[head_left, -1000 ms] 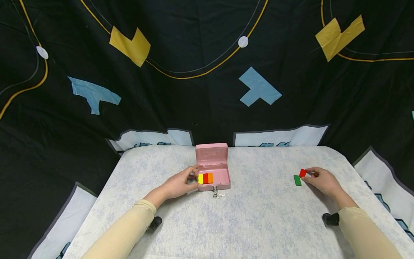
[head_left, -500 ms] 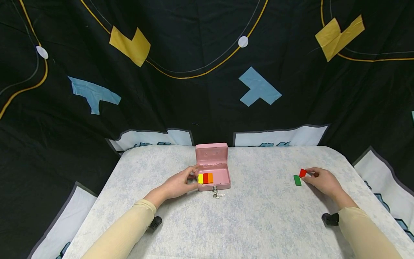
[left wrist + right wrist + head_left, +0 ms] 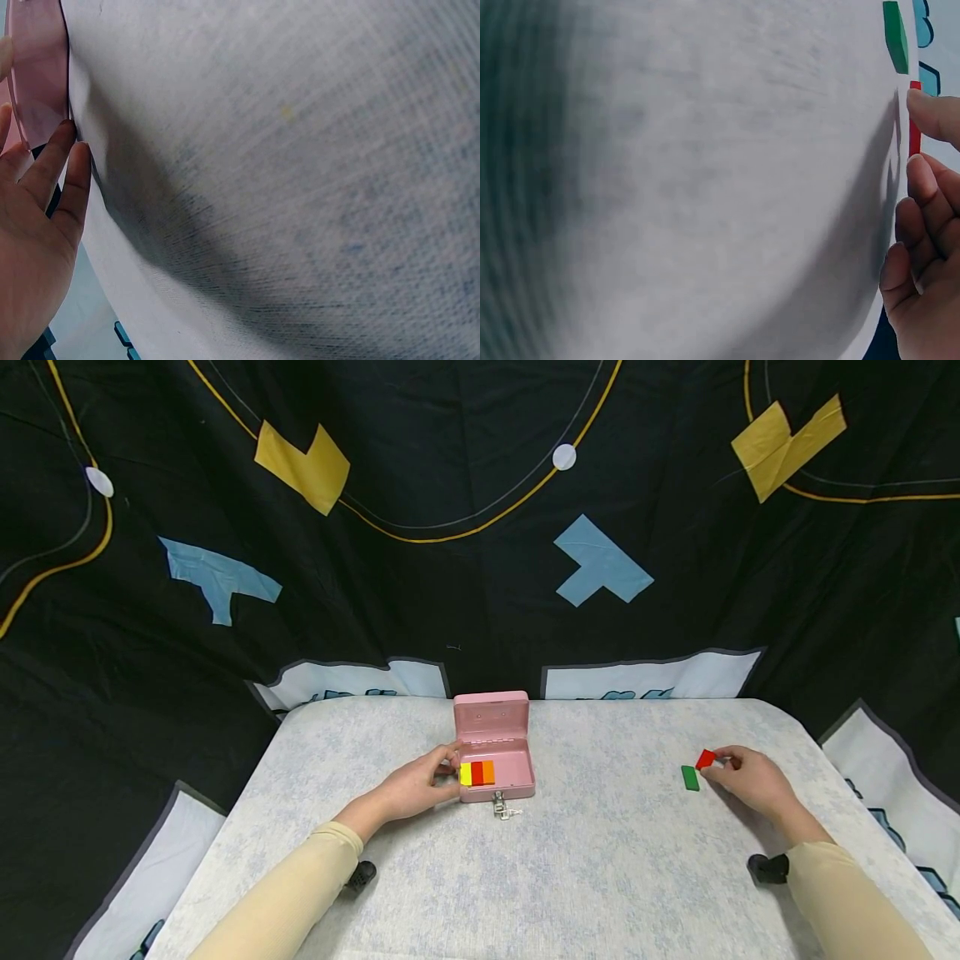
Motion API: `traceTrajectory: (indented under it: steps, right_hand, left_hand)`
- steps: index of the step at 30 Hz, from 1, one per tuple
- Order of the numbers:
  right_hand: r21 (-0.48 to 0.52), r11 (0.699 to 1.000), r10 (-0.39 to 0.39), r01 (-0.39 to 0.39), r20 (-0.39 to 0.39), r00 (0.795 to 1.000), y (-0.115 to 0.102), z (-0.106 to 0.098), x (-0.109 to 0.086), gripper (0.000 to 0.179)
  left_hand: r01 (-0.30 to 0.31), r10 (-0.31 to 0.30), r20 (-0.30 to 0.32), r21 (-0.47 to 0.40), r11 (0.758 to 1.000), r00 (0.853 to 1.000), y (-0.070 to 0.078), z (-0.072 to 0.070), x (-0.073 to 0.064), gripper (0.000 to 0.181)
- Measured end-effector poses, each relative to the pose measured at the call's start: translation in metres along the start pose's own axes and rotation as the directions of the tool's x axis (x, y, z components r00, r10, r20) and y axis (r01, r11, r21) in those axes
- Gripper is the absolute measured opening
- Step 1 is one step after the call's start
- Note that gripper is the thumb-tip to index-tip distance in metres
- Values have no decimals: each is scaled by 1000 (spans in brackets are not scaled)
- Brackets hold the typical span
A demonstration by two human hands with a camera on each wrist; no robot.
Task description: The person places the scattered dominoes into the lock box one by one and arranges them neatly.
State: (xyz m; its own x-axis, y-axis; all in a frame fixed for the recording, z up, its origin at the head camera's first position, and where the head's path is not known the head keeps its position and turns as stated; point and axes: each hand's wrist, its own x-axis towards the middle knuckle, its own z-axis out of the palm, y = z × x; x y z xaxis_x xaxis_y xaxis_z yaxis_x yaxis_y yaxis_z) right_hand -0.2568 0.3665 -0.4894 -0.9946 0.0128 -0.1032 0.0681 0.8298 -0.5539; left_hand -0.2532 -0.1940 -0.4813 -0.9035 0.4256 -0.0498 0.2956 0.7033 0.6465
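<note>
A pink cash box (image 3: 517,766) stands with its lid raised at the back middle of the table. Yellow (image 3: 466,774), red (image 3: 477,773) and orange (image 3: 488,772) blocks lie side by side inside, along its left part. My left hand (image 3: 412,785) holds the box's left side, thumb toward the front and fingers toward the back; in the left wrist view, two fingertips (image 3: 67,129) lie at its outer wall. Far right, my right hand (image 3: 752,781) pinches another red block (image 3: 705,759) between thumb and fingers. A green block (image 3: 690,778) lies just left of it.
Keys (image 3: 506,812) hang from the latch at the box's front. The table (image 3: 585,868) has a pale mottled cloth. Behind it hangs a black curtain (image 3: 450,602) with yellow and blue patches.
The red block in my right hand has shifted slightly right and tilted, widening its gap from the green block. My left hand and the box have stayed put.
</note>
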Motion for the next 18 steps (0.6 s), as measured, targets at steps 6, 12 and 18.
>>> traceTrajectory:
  steps: [6,12,18]
  right_hand:
    - [26,1000,-14,14,-12,1000,-5,-6,-1,65]
    - [29,998,-55,56,-27,998,-17,-9,-2,68]
    - [26,996,-88,89,-42,995,-33,-7,-2,66]
  left_hand:
    - [-5,5,4,-2,1000,1000,0,0,0,41]
    - [6,-6,3,4,1000,1000,1,0,1,40]
    - [8,-8,5,-1,1000,1000,1,0,1,37]
